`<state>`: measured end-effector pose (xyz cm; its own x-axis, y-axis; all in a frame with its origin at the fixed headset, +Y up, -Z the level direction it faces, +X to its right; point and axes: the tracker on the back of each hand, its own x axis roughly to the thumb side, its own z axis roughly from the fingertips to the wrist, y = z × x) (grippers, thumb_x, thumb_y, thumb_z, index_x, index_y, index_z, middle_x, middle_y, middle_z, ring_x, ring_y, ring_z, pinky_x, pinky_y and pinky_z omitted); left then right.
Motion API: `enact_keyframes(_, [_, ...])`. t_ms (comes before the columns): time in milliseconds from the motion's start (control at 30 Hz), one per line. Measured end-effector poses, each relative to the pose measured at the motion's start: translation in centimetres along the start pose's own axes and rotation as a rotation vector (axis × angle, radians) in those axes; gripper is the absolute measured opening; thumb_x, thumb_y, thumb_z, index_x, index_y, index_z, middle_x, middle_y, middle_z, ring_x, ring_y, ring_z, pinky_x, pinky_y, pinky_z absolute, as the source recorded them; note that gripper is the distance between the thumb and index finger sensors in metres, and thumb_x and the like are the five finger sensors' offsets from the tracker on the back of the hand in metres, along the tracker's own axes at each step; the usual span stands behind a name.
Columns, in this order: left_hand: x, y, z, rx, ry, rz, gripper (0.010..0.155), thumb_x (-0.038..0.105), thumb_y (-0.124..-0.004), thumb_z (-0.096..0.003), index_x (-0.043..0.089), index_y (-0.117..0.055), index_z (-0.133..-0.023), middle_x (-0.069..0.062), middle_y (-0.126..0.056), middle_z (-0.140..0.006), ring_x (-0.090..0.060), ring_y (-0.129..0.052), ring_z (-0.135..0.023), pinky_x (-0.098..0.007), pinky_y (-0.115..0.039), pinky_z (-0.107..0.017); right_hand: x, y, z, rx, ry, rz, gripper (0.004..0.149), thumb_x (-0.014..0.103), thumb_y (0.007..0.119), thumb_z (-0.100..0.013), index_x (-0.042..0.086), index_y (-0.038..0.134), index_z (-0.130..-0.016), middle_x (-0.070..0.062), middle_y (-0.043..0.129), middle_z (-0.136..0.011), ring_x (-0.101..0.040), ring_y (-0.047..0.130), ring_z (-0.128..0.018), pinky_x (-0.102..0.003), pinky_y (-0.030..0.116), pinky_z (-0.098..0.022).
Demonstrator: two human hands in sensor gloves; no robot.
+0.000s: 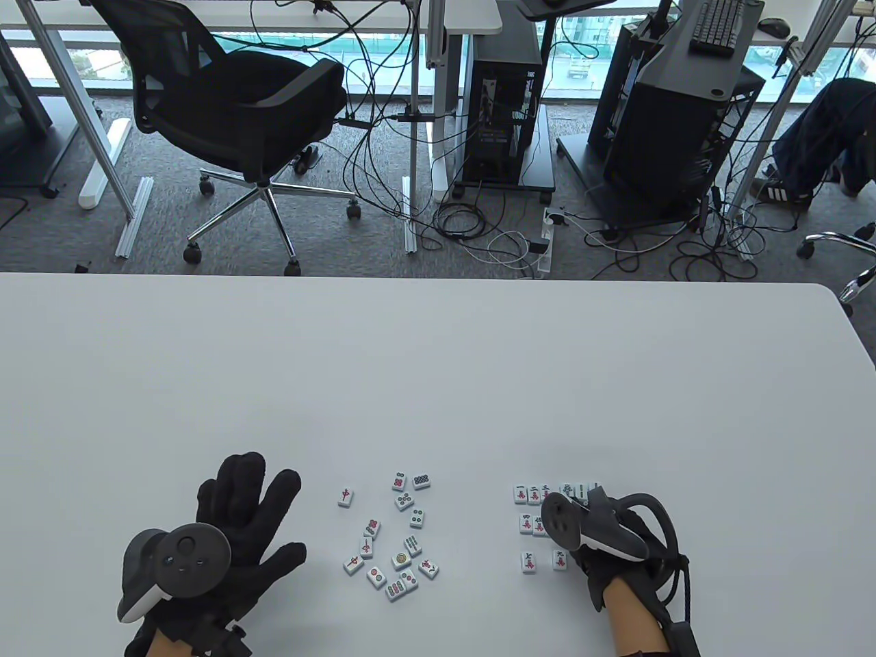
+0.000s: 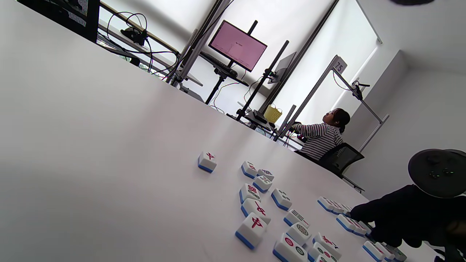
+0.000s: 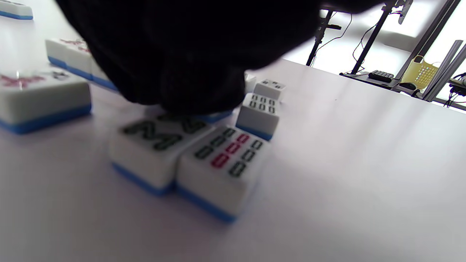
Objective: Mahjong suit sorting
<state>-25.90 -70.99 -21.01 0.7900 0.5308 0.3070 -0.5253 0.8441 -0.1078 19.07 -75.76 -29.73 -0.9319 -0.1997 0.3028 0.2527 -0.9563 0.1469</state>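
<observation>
Several loose mahjong tiles (image 1: 395, 540) lie face up in a cluster at the table's near middle, mixing dots, bamboo and red characters; one red-character tile (image 1: 346, 497) sits apart to their left. To the right, sorted tiles (image 1: 532, 510) form short rows of characters, with bamboo tiles (image 1: 575, 490) at the row's end. My left hand (image 1: 239, 520) lies flat with fingers spread, left of the cluster and holding nothing. My right hand (image 1: 594, 547) is over the sorted group, its fingers hidden under the tracker. In the right wrist view the gloved fingers (image 3: 182, 62) rest on bamboo tiles (image 3: 222, 165).
The white table (image 1: 438, 356) stretches far beyond the tiles, and its far right corner is rounded. A black office chair (image 1: 239, 116), desks and floor cables lie past the far edge. A person in a striped shirt (image 2: 320, 136) sits at another desk.
</observation>
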Motion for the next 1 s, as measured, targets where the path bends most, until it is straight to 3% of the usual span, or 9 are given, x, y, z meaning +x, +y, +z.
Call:
enact_keyframes(200, [0.0,0.0,0.0,-0.003,0.000,0.000,0.082,0.075,-0.056,-0.0447,0.044,-0.018,-0.110,0.016,0.015,-0.109,-0.018,0.016,-0.108,-0.055,0.004,-0.074,0.2,-0.2,0.1,0.019,0.012,0.007,0.057,0.034,0.087,-0.041,0.011,0.077,-0.092,-0.003,0.097,-0.042,-0.010,0.088,-0.012,-0.026,0.080,-0.008])
enact_keyframes(367, [0.0,0.0,0.0,-0.003,-0.001,0.002,0.082,0.075,-0.056,-0.0445,0.045,-0.018,-0.110,0.016,0.014,-0.109,-0.018,0.016,-0.108,-0.055,0.004,-0.074,1.8,-2.6,0.5,-0.028,-0.005,-0.020,0.057,0.035,0.086,-0.042,0.010,0.077,-0.092,-0.005,0.097,-0.044,-0.011,0.089,-0.013,-0.027,0.080,-0.009])
enact_keyframes(467, [0.1,-0.1,-0.1,-0.014,0.000,-0.002,0.082,0.075,-0.056,-0.0445,0.045,-0.019,-0.110,0.016,0.014,-0.109,-0.018,0.015,-0.108,-0.055,0.004,-0.074,4.4,-4.2,0.5,-0.099,-0.046,-0.057,0.055,0.037,0.084,-0.044,0.008,0.079,-0.091,-0.005,0.098,-0.043,-0.012,0.089,-0.012,-0.027,0.080,-0.009])
enact_keyframes(667, [0.2,-0.1,0.0,-0.012,-0.006,-0.001,0.081,0.075,-0.056,-0.0445,0.045,-0.019,-0.110,0.016,0.014,-0.109,-0.018,0.015,-0.108,-0.054,0.004,-0.074,10.4,-5.2,-0.5,-0.111,-0.130,-0.127,0.055,0.046,0.078,-0.046,0.007,0.084,-0.084,-0.005,0.098,-0.041,-0.012,0.088,-0.011,-0.027,0.080,-0.007])
enact_keyframes(833, [0.2,-0.1,0.0,-0.008,-0.008,0.003,0.081,0.075,-0.056,-0.0445,0.045,-0.019,-0.110,0.016,0.014,-0.109,-0.018,0.015,-0.108,-0.054,0.004,-0.074,14.8,-5.3,-2.1,-0.073,-0.162,-0.178,0.053,0.049,0.075,-0.046,0.007,0.089,-0.075,-0.004,0.098,-0.036,-0.010,0.087,-0.007,-0.026,0.079,-0.004])
enact_keyframes(1000, [0.2,0.0,0.0,-0.006,-0.013,0.009,0.082,0.075,-0.056,-0.0445,0.044,-0.019,-0.110,0.016,0.014,-0.109,-0.018,0.015,-0.108,-0.055,0.004,-0.074,17.0,-4.9,-3.3,-0.029,-0.150,-0.147,0.054,0.051,0.076,-0.045,0.007,0.090,-0.073,-0.004,0.098,-0.035,-0.010,0.087,-0.006,-0.026,0.079,-0.003])
